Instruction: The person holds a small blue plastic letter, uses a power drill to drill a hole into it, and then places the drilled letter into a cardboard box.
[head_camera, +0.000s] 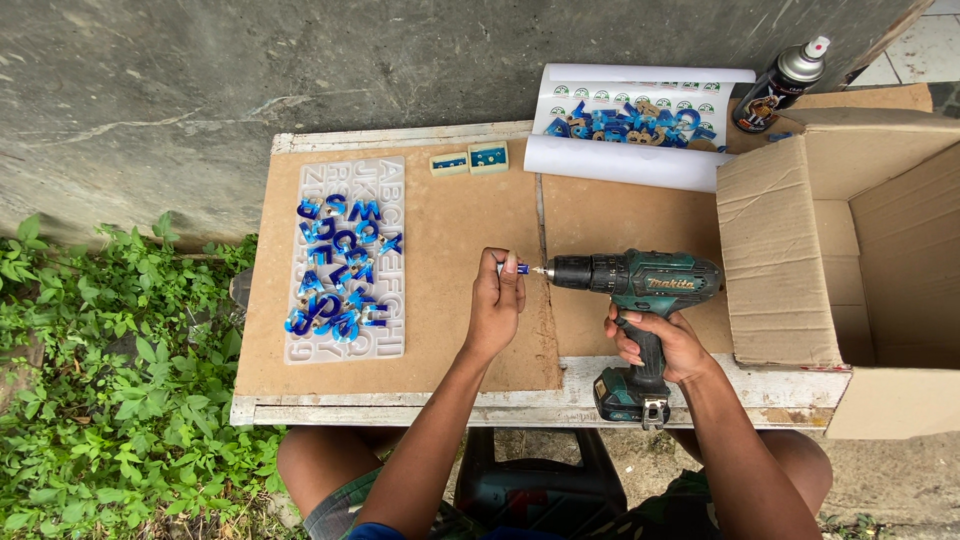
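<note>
Piece, small and blue, sat pinched in left hand fingers above the board; drill, gripped by right hand, lay horizontal, bit tip touching the piece from its right.

An open brown cardboard box is sitting at the right; a white label sheet (curling) is lying behind, beside a spray can.

A worn brown work table with chipped white edges stands against a grey concrete wall, green weeds beside it in daylight.
</note>
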